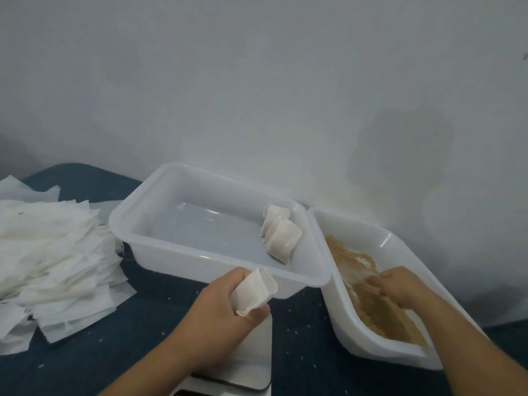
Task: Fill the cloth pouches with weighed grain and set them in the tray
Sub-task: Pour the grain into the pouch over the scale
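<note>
The left hand (225, 307) is up over the scale (251, 364), fingers (243, 277) and thumb curled round a small cloth pouch (255, 292), gripping it with its open mouth facing up and to the right, just in front of the near rim of the white plastic tray (160, 247). Over on the other side, the right hand (400, 284) is down inside the second white tub (380, 347), resting in the tan grain (368, 310); its fingers point left into the heap, blurred, and I cannot tell whether they have closed on any grain or lie loose. The grain covers the tub's floor from the far left corner down toward the near end, with a bare patch showing beside the fingertips. In the tray, two filled pouches (278, 235) lie together against the right-hand wall, one overlapping the other. The tray and the tub sit side by side, rims touching, against the pale wall. Off to the left, a big loose pile of empty white pouches (54, 252) spreads across the dark blue counter (137, 338), near the tray's left end. The scale's metal platform shows under the left wrist, its front edge cut off by the bottom of the view.
</note>
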Demonstrator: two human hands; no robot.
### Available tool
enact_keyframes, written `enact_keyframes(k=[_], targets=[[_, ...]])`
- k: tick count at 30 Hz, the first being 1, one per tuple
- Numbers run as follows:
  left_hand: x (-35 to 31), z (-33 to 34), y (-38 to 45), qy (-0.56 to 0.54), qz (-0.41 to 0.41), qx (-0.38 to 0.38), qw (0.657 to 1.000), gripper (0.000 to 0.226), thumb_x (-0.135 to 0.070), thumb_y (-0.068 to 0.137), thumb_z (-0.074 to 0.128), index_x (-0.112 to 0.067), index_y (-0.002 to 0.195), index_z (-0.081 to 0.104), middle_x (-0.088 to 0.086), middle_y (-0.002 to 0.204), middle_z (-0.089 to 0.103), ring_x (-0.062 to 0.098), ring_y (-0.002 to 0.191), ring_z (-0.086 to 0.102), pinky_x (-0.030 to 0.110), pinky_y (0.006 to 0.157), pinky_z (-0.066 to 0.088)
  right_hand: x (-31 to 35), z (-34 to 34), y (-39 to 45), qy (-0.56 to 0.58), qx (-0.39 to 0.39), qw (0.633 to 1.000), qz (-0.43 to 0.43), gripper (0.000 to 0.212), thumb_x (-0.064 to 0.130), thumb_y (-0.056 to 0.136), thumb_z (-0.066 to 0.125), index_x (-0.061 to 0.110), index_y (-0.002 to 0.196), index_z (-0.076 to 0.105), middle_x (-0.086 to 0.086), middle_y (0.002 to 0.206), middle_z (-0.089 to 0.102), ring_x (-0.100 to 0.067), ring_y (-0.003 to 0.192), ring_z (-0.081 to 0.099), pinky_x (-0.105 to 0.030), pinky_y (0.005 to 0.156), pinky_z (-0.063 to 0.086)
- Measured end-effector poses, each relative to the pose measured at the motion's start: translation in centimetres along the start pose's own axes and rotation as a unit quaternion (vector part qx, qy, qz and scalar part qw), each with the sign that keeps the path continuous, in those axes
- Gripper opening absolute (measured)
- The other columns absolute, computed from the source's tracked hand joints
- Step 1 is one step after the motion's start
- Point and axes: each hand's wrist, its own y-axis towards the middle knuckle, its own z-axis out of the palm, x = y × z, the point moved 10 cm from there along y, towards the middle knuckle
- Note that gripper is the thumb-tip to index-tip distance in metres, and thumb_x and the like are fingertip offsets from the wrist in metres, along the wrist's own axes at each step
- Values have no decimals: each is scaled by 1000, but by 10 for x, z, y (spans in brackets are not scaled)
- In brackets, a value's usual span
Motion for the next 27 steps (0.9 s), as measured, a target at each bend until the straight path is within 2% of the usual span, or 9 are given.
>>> enact_keyframes(k=[2,5,8,13,17,19,22,25,27], targets=[[-2,1,1,0,4,1,1000,22,-34,87,76,-46,96,59,-19,92,67,-2,77,61,12,64,47,13,8,12,9,-2,1000,-16,49,52,95,67,4,97,77,-18,99,75,-30,81,70,-40,78,57],[-2,4,1,-6,0,13,1000,24,-39,87,78,-49,98,59,-22,95,67,-6,81,62,9,63,46,32,18,21,5,-1,999,-36,40,51,99,62,18,78,71,-14,111,74,-32,99,68,-40,91,55],[1,2,2,-7,4,8,1000,20,-40,86,77,-44,97,60,-19,93,67,-5,78,62,11,63,48,46,25,23,5,2,999,-53,44,48,103,56,9,106,76,-15,120,71,-34,109,66,-43,99,52],[5,1,1,0,-4,3,1000,23,-40,86,77,-48,97,59,-21,93,67,-4,79,63,11,63,47,46,21,13,11,-10,998,-59,50,46,105,51,3,110,77,-15,113,73,-34,105,67,-46,98,53],[6,0,1,-4,-6,-5,1000,20,-34,87,77,-42,95,61,-16,91,66,-1,75,61,12,64,48,31,1,-4,91,-41,994,-51,35,50,99,62,21,91,80,-11,92,73,-29,82,68,-46,86,57],[8,0,1,-16,-18,-13,1000,17,-32,87,78,-34,95,64,-12,88,66,-1,72,59,13,63,48,18,-10,-11,126,-65,989,-37,48,54,96,64,10,104,78,-11,94,73,-28,80,65,-46,87,56],[9,-1,0,-36,-35,-21,999,17,-31,86,80,-27,97,66,-11,85,68,-1,70,60,15,63,48,7,-18,-30,148,-79,985,-28,59,62,94,62,9,118,74,-6,98,72,-26,83,66,-48,90,57],[10,1,-1,-60,-45,-16,997,16,-30,88,79,-28,99,68,-13,83,68,-2,71,61,17,67,49,3,-24,-52,189,-97,976,-37,72,65,90,64,-2,116,69,-25,101,73,-43,91,69,-58,90,58],[11,2,-1,-82,-56,-13,995,18,-30,88,79,-31,103,69,-15,85,70,-3,74,63,20,70,48,3,-28,-67,212,-104,971,-43,78,68,87,64,-5,116,65,-29,107,69,-48,95,68,-59,88,57]])
